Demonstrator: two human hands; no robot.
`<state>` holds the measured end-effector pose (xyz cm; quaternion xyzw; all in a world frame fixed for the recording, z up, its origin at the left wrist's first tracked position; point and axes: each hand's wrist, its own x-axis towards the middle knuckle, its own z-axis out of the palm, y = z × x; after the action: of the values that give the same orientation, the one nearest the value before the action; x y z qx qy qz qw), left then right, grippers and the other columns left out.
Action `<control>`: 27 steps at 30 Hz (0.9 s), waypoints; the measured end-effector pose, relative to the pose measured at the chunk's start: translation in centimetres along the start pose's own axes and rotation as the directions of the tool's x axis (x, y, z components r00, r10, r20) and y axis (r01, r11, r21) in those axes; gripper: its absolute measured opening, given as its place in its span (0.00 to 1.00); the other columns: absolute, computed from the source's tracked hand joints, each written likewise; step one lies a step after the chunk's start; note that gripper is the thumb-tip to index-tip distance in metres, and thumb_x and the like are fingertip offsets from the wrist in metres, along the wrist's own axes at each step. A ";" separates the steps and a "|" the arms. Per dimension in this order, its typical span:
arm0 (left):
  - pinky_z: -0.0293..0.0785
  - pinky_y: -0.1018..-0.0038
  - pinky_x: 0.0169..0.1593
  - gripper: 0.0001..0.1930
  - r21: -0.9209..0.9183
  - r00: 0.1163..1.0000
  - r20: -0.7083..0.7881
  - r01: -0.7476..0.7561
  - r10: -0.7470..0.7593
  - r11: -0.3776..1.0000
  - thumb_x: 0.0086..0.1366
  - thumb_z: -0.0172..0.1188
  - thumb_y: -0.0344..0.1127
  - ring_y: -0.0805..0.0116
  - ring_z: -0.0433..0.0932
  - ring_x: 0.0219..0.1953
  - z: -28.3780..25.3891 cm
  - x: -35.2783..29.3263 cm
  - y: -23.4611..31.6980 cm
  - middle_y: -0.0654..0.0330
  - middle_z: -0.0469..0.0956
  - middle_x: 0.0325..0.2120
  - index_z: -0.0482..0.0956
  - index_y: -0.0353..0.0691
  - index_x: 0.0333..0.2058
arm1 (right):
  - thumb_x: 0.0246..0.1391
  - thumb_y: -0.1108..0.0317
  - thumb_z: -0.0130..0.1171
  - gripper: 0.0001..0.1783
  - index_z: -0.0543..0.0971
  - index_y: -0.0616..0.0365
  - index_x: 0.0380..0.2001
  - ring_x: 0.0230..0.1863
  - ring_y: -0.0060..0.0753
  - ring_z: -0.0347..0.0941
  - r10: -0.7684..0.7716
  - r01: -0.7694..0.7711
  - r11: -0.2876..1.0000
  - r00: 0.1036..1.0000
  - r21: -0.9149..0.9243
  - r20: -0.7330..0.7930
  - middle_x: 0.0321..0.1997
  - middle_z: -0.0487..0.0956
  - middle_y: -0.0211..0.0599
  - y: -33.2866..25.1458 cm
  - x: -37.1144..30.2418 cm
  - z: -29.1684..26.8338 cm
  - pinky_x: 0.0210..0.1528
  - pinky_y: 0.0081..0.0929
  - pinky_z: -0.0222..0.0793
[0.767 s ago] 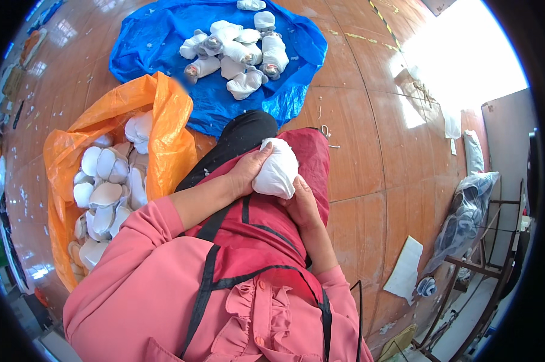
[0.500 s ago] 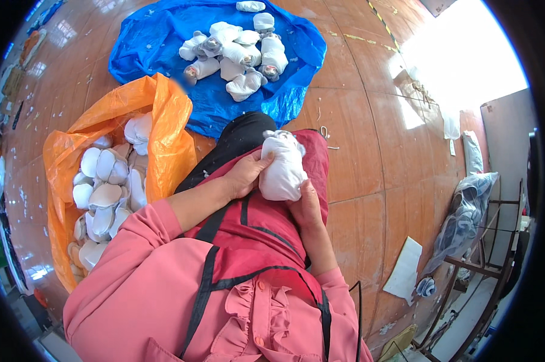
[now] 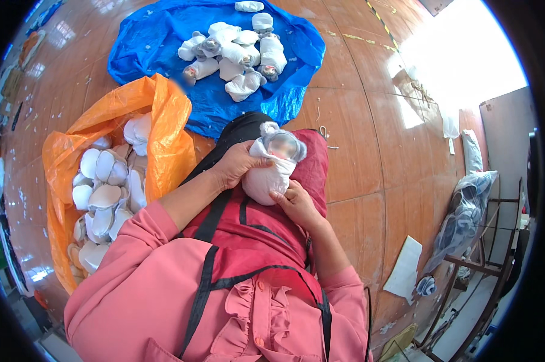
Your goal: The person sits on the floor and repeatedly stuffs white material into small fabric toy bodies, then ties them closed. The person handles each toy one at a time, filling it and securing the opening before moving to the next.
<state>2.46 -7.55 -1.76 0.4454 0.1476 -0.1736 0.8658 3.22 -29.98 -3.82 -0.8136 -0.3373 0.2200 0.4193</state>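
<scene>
A small doll wrapped in white cloth, with a grey furry hood and ears, is held above my lap, its front turned up toward me. My left hand grips it from the left side, thumb laid across the wrap just below the hood. At the lower right edge of the wrap, my right hand pinches the cloth between thumb and fingers. Under the doll lies my red apron with black trim.
Beyond my knees a blue sheet carries several similar wrapped dolls. An orange sack on my left holds many white padded pieces. To the right are a white sheet, a clear plastic bag and a metal rack.
The doll has turned over, so its hooded front now faces up, and has shifted slightly left. My right hand has moved up and left onto the wrap's lower edge.
</scene>
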 end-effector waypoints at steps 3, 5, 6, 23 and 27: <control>0.73 0.70 0.54 0.24 0.042 0.999 0.016 -0.029 0.028 0.999 0.56 0.71 0.27 0.67 0.78 0.47 -0.4 0.3 -0.4 0.59 0.80 0.45 0.76 0.37 0.51 | 0.63 0.55 0.56 0.18 0.84 0.60 0.37 0.47 0.50 0.75 0.086 -0.052 0.979 0.982 -0.196 0.167 0.50 0.79 0.44 -1.7 0.4 -1.9 0.51 0.37 0.70; 0.72 0.70 0.55 0.25 0.146 0.999 0.032 -0.040 0.036 0.989 0.55 0.72 0.27 0.68 0.78 0.47 -0.1 0.2 -0.1 0.60 0.80 0.46 0.76 0.37 0.52 | 0.62 0.57 0.58 0.16 0.84 0.60 0.37 0.44 0.45 0.77 0.102 -0.089 0.991 0.985 -0.097 0.137 0.47 0.80 0.43 -1.7 0.3 -1.2 0.49 0.36 0.71; 0.72 0.70 0.55 0.25 0.236 0.999 0.038 -0.045 0.036 0.971 0.54 0.72 0.27 0.69 0.77 0.48 0.1 0.1 0.2 0.60 0.80 0.46 0.76 0.38 0.52 | 0.61 0.58 0.59 0.15 0.84 0.59 0.37 0.43 0.42 0.78 0.111 -0.106 0.993 0.986 -0.046 0.123 0.45 0.81 0.43 -1.5 0.2 -0.8 0.48 0.36 0.72; 0.75 0.75 0.46 0.15 0.639 0.963 0.076 -0.246 0.259 0.729 0.58 0.70 0.31 0.77 0.79 0.39 1.1 -1.6 0.9 0.63 0.83 0.37 0.82 0.36 0.44 | 0.43 0.78 0.72 0.20 0.76 0.58 0.40 0.28 0.13 0.66 0.088 0.087 0.936 0.880 0.340 -0.467 0.43 0.71 0.29 -2.6 0.5 -0.2 0.27 0.13 0.66; 0.76 0.73 0.42 0.15 0.674 0.948 0.014 -0.243 0.318 0.698 0.60 0.69 0.37 0.75 0.80 0.36 1.2 -1.9 0.2 0.58 0.84 0.34 0.82 0.35 0.42 | 0.41 0.76 0.74 0.20 0.76 0.59 0.38 0.28 0.15 0.66 0.144 0.011 0.946 0.880 0.323 -0.453 0.39 0.70 0.28 -2.3 0.8 1.0 0.27 0.14 0.65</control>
<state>0.98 -8.15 -0.15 0.7509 0.0507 -0.0574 0.6560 2.28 -27.91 -2.55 -0.7759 -0.1575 0.0816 0.6054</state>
